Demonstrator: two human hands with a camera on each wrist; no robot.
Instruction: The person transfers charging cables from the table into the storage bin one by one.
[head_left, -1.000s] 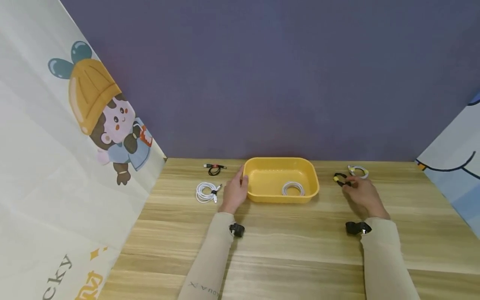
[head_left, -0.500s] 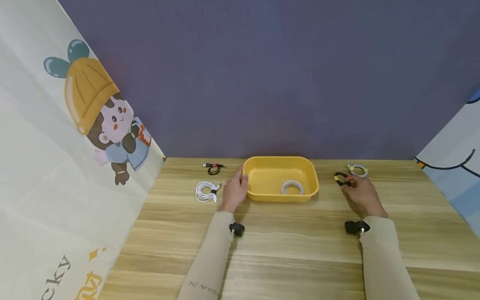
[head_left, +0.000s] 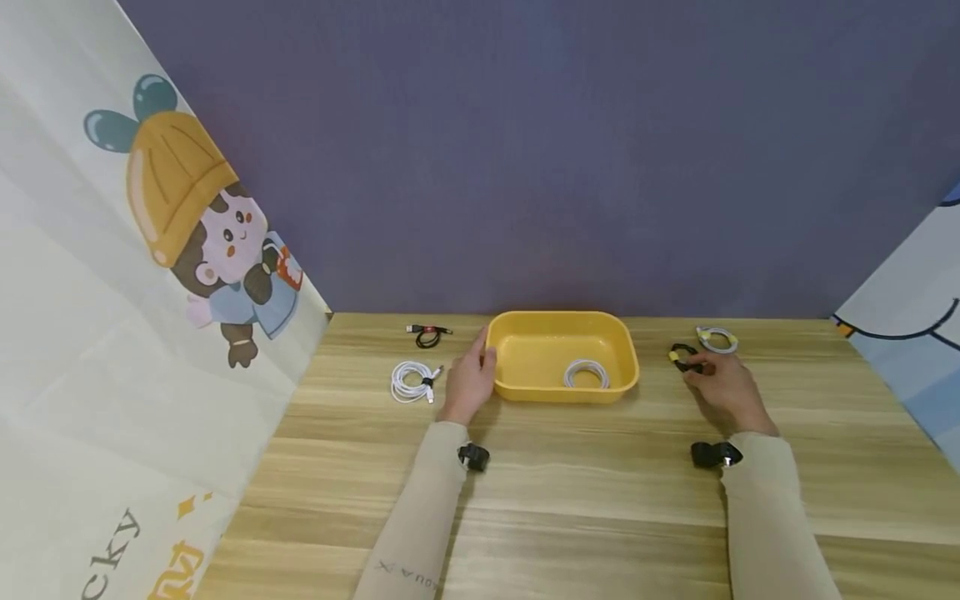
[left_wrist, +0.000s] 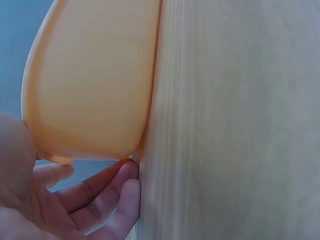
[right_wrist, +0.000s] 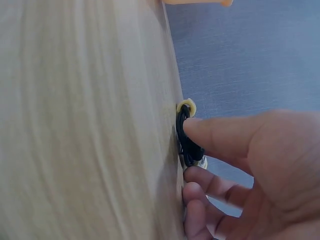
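Right of centre in the frame, the right hand [head_left: 726,393] pinches the black cable [right_wrist: 192,149] between thumb and fingertips at the table [head_left: 600,500], the grey cable [head_left: 733,344] just beyond. Near centre, the left hand [head_left: 467,389] holds the tray [head_left: 540,395] by its left end, fingers bent against the outer wall. A stretch of wood separates the tray's right edge from the black cable; wood broadens towards the frame's bottom
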